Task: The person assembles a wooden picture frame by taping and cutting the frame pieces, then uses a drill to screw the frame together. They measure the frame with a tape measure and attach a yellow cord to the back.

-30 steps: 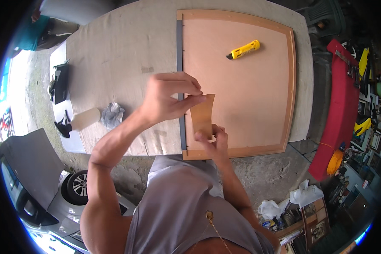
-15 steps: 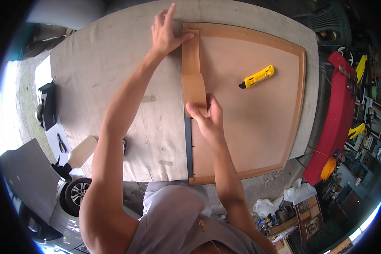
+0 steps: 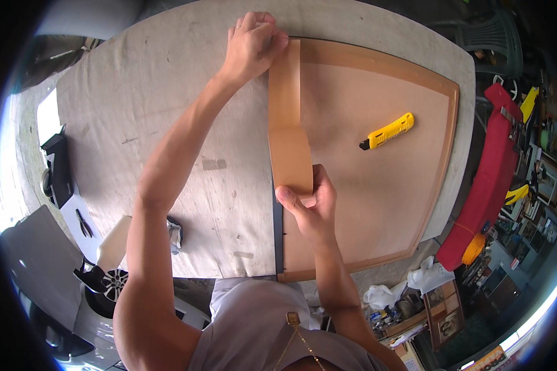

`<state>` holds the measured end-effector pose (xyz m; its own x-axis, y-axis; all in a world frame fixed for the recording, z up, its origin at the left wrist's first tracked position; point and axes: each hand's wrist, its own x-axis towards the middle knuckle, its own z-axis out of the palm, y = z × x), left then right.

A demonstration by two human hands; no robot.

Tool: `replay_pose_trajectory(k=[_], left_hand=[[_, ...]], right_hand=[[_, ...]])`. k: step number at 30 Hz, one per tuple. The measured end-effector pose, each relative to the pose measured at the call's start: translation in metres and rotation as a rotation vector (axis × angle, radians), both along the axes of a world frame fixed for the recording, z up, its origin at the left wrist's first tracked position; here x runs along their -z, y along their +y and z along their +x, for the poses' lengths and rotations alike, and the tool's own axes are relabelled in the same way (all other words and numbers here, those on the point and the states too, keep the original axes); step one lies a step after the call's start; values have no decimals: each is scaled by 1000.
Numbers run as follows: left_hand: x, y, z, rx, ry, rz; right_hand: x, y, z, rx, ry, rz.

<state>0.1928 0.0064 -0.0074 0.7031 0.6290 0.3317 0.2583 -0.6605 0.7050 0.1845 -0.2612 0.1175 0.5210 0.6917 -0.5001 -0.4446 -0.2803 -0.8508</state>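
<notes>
- The brown tape (image 3: 286, 93) runs along the upper part of the left edge of a flat panel (image 3: 365, 198), from the far left corner down to the part in the right hand, wider-looking and bent up toward the viewer.
- The right hand (image 3: 315, 210) is clamped on the near end of that tape, thumb on the face toward the viewer and fingers curled behind it, over the panel's left side.
- The left hand (image 3: 250, 46) is at the far end of the tape, fingers bent and tips at or just beside the corner; whether they pinch it or only press, I cannot tell.
- As for progress, the panel's far, right and near sides already carry a brown border (image 3: 450, 123). The left side looks only partly covered: below the right hand a dark edge strip (image 3: 278, 241) shows bare down to the near corner. How firmly the upper length is stuck cannot be judged.
- A yellow utility knife (image 3: 388, 131) lies on the panel, apart from both hands.
- The panel rests on a cloth-covered table (image 3: 136, 117). Toward its left end are a pale spray bottle (image 3: 113, 242), partly behind the left arm, a crumpled rag (image 3: 174, 235) and dark pliers (image 3: 83, 224).
- Beyond the table's right side stands a long red object (image 3: 486, 179).
</notes>
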Motion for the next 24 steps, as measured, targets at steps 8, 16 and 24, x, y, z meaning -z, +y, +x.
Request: replay_pose_trajectory(k=[8,16,24], left_hand=[[1,7,11,-62,100,247],[-1,9,6,-15,176,101],[-51,14,63,28,378,275]], right_hand=[[5,15,6,37,-30,35],[10,13,7,12,3,5],[33,7,7,-71,-197,-1]])
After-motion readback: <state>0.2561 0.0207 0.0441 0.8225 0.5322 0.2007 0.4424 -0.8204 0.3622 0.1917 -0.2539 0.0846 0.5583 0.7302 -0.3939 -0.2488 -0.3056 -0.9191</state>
